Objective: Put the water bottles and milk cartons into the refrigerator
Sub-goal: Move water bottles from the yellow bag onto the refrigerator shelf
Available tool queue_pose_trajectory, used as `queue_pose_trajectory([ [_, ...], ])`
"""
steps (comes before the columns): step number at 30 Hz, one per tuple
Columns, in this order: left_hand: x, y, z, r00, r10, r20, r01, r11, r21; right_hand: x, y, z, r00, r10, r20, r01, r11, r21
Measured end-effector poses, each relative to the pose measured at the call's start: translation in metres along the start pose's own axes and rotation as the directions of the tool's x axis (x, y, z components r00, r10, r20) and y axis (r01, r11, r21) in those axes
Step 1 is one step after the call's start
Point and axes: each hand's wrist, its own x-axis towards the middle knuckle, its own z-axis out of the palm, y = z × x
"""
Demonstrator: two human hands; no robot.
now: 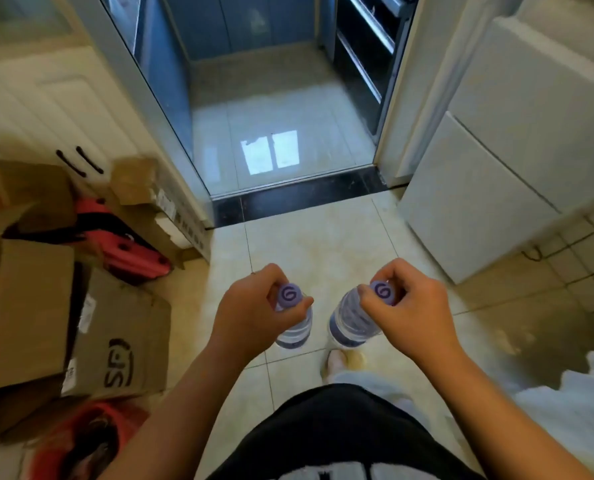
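The left hand (254, 306) grips the left bottle (294, 332) at its neck, fingers and thumb curled round it just under the purple cap (289, 295). The right hand (410, 306) holds the right bottle (351, 323) the same way, with its fingers curled about the neck below a matching cap. Both bottles hang upright above the tiled floor (306, 237), near each other but not touching, in front of the person's body. The fridge (479, 188) is white and stands ahead and to the right, well apart from the hands, with both doors closed. Straight ahead is an open doorway (281, 133) with a dark threshold strip and glossy tiles beyond. On the left, cardboard boxes (29, 306) are piled against a white cabinet (46, 109) — a red thing (129, 247) lies among them, too blurred to name. One foot (335, 362) shows on the floor just below the right bottle
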Motion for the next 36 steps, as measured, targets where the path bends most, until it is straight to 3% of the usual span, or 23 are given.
queue_pose_trajectory([
  [12,0.233,-0.004,0.02,0.993,0.114,-0.014,-0.112,0.992,0.065,0.226,0.022,-0.005,1.0,-0.001,0.015,0.001,1.0,-0.001],
  [21,0.413,0.022,0.057,0.947,0.319,-0.043,-0.32,0.946,-0.039,0.352,0.044,-0.041,0.968,0.11,-0.224,-0.126,0.991,-0.056],
  [25,0.496,0.039,0.089,0.879,0.477,-0.021,-0.476,0.872,-0.115,0.4,0.061,-0.058,0.911,0.167,-0.376,-0.201,0.978,-0.051],
  [30,0.596,0.077,0.12,0.801,0.588,0.11,-0.568,0.806,-0.168,0.461,0.08,-0.083,0.799,0.202,-0.566,-0.287,0.956,-0.065],
  [36,0.702,0.145,0.152,0.62,0.776,0.115,-0.71,0.617,-0.339,0.523,0.091,-0.125,0.642,0.167,-0.749,-0.345,0.935,-0.088],
])
